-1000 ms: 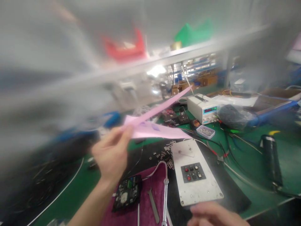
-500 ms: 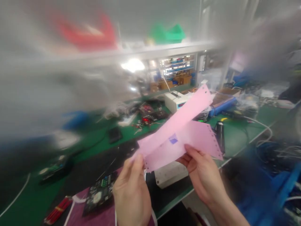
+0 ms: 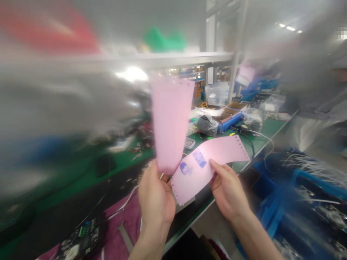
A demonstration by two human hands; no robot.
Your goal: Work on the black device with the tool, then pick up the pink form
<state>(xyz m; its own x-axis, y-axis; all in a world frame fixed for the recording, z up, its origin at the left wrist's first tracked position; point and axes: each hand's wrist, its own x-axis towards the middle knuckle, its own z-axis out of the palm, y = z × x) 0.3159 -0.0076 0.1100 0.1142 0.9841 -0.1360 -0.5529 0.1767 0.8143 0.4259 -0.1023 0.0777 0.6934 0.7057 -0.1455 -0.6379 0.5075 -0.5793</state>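
Note:
My left hand (image 3: 157,198) is closed on the lower end of a pink paper strip (image 3: 172,122), which stands nearly upright and has small holes along its top edge. A second pink strip (image 3: 221,148) slants up to the right, pinched at its lower edge by my right hand (image 3: 229,189). Rows of punched holes run along both of its ends, and two blue-purple printed marks (image 3: 200,159) show on its face. The left end of this strip lies beside my left fingers; whether they touch it I cannot tell.
On the green bench, a circuit board (image 3: 81,236) lies by a purple cloth (image 3: 115,224). Farther back are a blue tray (image 3: 230,122) and plastic bags (image 3: 207,124). A blue crate (image 3: 306,177) with boards and cables stands at right, below a shelf (image 3: 162,57).
The first strip has swung from slanting over the second to upright on the left. The two have parted, so both printed marks show. The view has turned right.

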